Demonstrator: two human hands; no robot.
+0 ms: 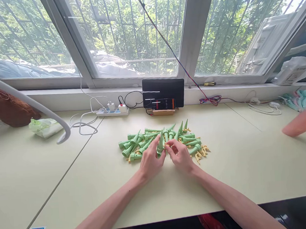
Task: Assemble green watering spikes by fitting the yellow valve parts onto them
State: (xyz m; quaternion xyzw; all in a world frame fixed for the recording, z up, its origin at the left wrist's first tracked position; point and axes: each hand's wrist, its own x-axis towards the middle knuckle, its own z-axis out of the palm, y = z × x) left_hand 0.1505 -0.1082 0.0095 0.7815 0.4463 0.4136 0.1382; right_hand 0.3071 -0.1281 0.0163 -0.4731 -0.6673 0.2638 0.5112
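Upright in my left hand point(151, 159) is a green plastic spike point(160, 143), its pointed tip facing up. My right hand point(180, 156) is closed in a pinch beside the spike's lower end, with a small yellow valve piece point(166, 145) between thumb and forefinger, mostly hidden by the fingers. Behind both hands lies a pile of similar green spikes point(134, 143), some with yellow pieces fitted. Loose yellow valve pieces point(201, 153) are scattered at the pile's right side.
At the back, a black tablet point(164, 87) stands with a phone point(163, 104) before it. A power strip point(113, 111) with plugs and cables lies to their left. A white curved tube point(62, 133) reaches in from the left. A pink cup-like object point(301, 121) lies at right.
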